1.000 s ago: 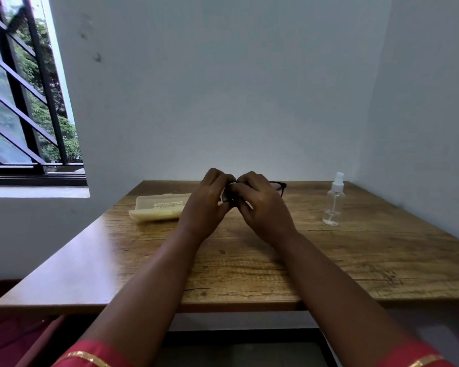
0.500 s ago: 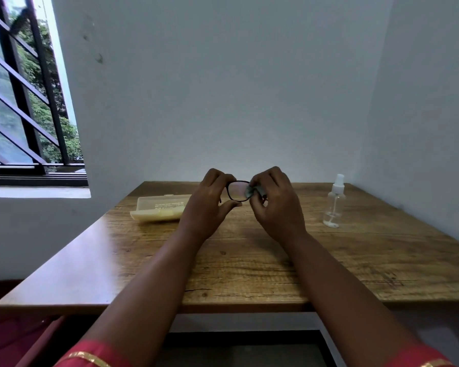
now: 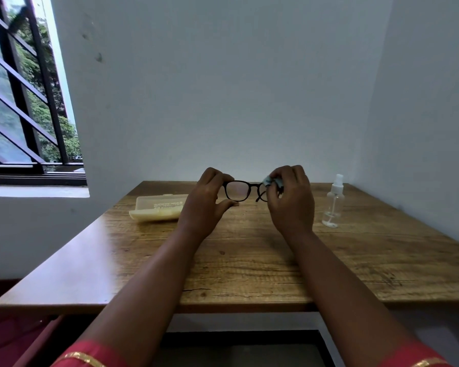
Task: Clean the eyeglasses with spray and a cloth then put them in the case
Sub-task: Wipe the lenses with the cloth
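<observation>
The black-framed eyeglasses (image 3: 245, 190) are held up above the far middle of the wooden table (image 3: 249, 266), between the two hands. The left end of the frame is pinched by the curled fingers of the left hand (image 3: 208, 201), with the thumb extended below. A small light-blue cloth (image 3: 269, 180) is pinched against the right lens by the right hand (image 3: 292, 201). A pale yellow glasses case (image 3: 158, 211) lies closed on the table at far left. A clear spray bottle (image 3: 334, 205) stands upright at far right.
</observation>
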